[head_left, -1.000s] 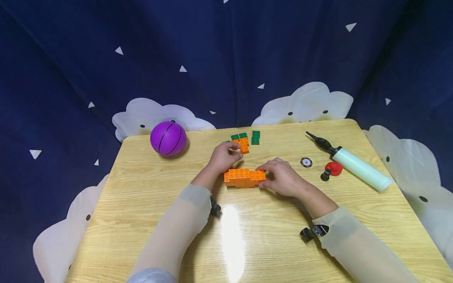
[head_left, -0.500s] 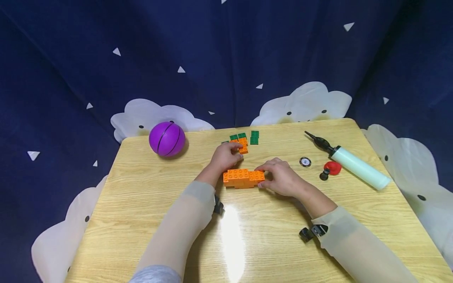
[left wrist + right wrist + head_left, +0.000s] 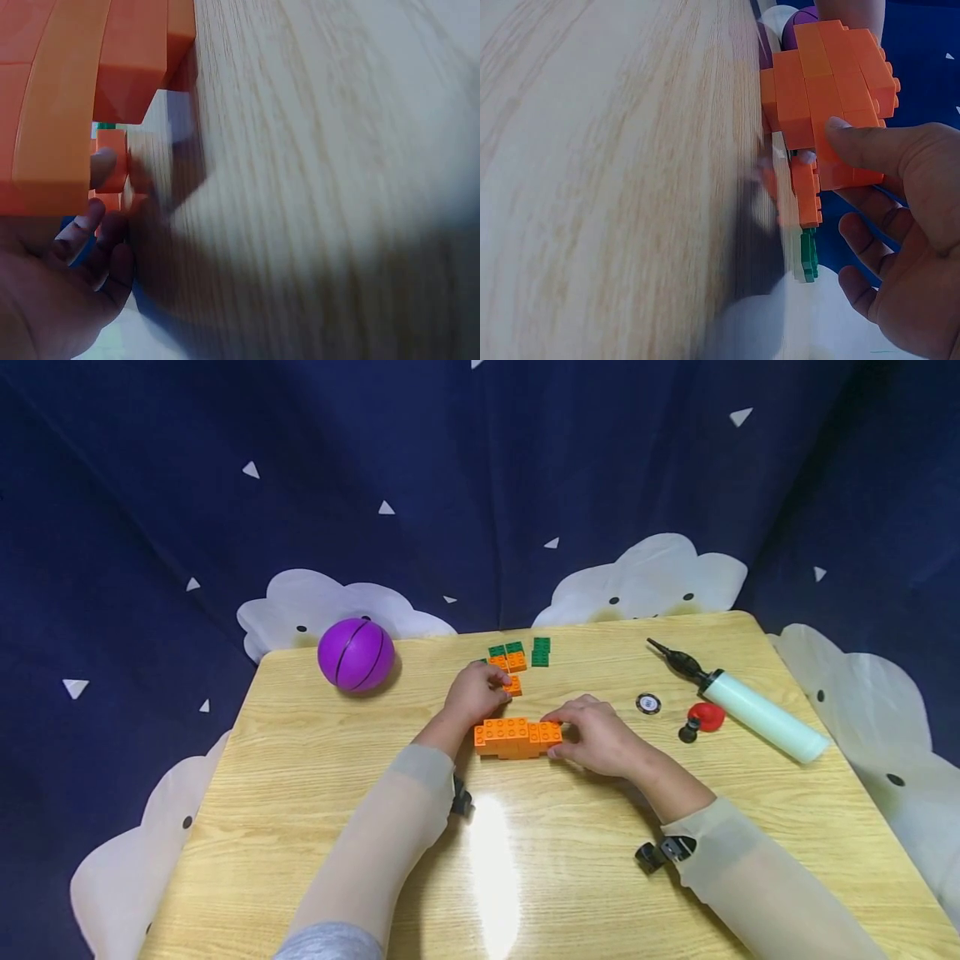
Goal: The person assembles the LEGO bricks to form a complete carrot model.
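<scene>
My right hand (image 3: 600, 739) holds the right end of an orange toy-brick build (image 3: 507, 742), its thumb on the near face in the right wrist view. The build is a wide stepped body of several joined bricks with studs on top. Behind it, my left hand (image 3: 474, 695) pinches a small orange brick (image 3: 513, 686) between thumb and forefinger. The left wrist view shows the build (image 3: 56, 112) in front, partly hiding that hand's fingers. Beyond lie two loose orange bricks (image 3: 516, 661) and several green bricks (image 3: 541, 652), one partly hidden by the left hand.
A purple ball (image 3: 356, 654) sits at the table's back left. On the right lie a poker chip (image 3: 648, 703), a red piece (image 3: 708, 717) with a small black piece (image 3: 688, 731), and a pale green hand pump (image 3: 765, 716). A dark blue curtain (image 3: 480, 510) hangs behind the table.
The left hand has drawn one orange brick toward itself, leaving a gap between it and the other loose orange bricks. The right hand and the orange build have stayed in place.
</scene>
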`<state>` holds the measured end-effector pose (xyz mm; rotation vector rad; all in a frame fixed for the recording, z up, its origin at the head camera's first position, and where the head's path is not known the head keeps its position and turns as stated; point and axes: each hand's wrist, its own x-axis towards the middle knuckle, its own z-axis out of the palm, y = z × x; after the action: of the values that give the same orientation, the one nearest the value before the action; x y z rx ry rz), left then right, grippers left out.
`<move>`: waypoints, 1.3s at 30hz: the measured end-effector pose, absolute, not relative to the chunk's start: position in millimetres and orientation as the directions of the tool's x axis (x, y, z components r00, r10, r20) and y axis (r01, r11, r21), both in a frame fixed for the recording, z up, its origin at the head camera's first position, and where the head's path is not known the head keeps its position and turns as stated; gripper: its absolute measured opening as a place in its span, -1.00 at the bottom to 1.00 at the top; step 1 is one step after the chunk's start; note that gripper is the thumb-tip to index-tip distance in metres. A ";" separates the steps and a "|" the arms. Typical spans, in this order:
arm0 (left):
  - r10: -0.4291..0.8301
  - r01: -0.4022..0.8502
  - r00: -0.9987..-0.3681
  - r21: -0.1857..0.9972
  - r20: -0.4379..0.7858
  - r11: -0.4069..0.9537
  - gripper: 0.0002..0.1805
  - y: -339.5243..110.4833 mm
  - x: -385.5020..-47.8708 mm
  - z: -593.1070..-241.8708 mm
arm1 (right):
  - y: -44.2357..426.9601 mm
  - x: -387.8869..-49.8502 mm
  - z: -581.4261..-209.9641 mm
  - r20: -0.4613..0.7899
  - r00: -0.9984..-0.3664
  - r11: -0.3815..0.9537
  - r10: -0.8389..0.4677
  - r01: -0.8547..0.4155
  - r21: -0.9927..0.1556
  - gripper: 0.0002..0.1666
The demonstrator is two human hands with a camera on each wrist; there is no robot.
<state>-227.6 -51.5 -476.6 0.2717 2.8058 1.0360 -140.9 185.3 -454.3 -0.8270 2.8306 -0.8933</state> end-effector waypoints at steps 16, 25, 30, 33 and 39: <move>0.258 0.148 -0.965 0.712 -0.048 0.686 -0.86 -64.8 -216.9 -467.8 | 185.4 -142.0 -453.8 0.076 -0.862 0.698 -0.501 -0.455 -0.554 -0.42; 0.252 0.161 -0.968 0.748 -0.009 0.644 -0.71 -70.5 -209.1 -455.4 | 184.5 -142.1 -455.1 0.072 -0.865 0.705 -0.496 -0.449 -0.549 -0.41; 0.257 0.168 -0.967 0.763 0.002 0.625 -0.67 -71.8 -203.2 -448.5 | 184.1 -142.0 -455.0 0.066 -0.868 0.707 -0.492 -0.443 -0.551 -0.41; 0.261 0.179 -0.965 0.763 0.014 0.621 -0.66 -70.8 -198.3 -443.7 | 184.1 -141.9 -454.9 0.068 -0.868 0.704 -0.492 -0.443 -0.556 -0.42; 0.290 0.217 -0.956 0.769 0.044 0.601 -0.67 -67.7 -186.3 -434.3 | 184.7 -142.8 -455.4 0.080 -0.864 0.699 -0.497 -0.453 -0.553 -0.43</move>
<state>-186.3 -67.7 -434.3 0.4336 2.7334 1.2963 -142.8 184.7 -455.4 -0.7913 2.8258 -0.8892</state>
